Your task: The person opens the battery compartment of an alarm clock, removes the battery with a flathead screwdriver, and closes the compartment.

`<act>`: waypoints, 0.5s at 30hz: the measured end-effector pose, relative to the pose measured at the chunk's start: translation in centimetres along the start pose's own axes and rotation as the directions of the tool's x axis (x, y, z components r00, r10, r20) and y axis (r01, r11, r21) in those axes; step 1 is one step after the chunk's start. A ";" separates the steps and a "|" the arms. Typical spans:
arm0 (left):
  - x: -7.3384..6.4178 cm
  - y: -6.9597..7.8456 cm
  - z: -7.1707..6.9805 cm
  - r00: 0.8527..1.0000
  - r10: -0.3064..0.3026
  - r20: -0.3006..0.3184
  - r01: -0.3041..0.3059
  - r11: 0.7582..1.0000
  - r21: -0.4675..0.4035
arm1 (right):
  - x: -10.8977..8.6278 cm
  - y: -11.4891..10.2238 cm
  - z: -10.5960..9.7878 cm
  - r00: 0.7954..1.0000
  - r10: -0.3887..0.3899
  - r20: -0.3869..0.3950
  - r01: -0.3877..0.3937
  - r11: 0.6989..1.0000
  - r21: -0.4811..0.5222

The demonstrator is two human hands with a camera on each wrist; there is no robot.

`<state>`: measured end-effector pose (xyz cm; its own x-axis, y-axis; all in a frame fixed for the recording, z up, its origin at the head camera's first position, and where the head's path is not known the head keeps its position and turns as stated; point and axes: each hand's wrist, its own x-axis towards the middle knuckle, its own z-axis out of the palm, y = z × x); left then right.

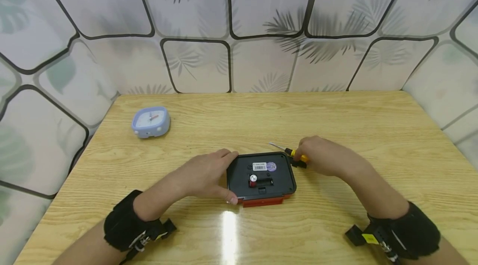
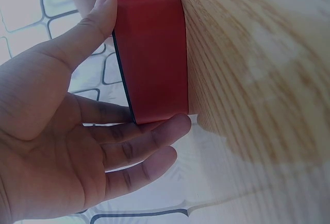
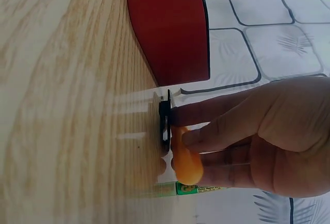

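A red device with a black back (image 1: 244,165) lies face down, its oblong battery slot uncovered. One red battery (image 1: 253,181) sticks up at the slot's left end. My left hand (image 1: 209,173) grips the device's left side, thumb at the near edge and fingers at the far one. Right of the device, my right hand (image 1: 323,155) pinches the yellow-orange handle of a screwdriver (image 1: 278,146), whose tip points left. Under the index finger is a small black plastic piece (image 3: 165,123), close to the table. Beyond the handle, the right wrist view shows a green GP battery (image 3: 186,188), partly hidden.
A pale blue alarm clock (image 1: 152,122) stands at the table's back left. The wooden table (image 1: 231,120) reaches a patterned cloth backdrop (image 1: 261,61) behind and at both sides. Each wrist wears a black strap (image 1: 125,219) with a small camera.
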<state>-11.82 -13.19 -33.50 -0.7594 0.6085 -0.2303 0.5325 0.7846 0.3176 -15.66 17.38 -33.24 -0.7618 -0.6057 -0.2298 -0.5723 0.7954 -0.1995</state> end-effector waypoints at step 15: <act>0.0 0.0 0.0 1.000 -0.002 0.001 0.002 1.000 -0.005 | 0.0 0.2 0.1 0.996 -0.084 -0.031 0.084 0.996 0.006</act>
<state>-11.81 -13.17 -33.48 -0.7604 0.6068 -0.2316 0.5287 0.7854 0.3218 -15.79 17.57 -33.36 -0.7203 -0.6692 -0.1825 -0.6324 0.7417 -0.2236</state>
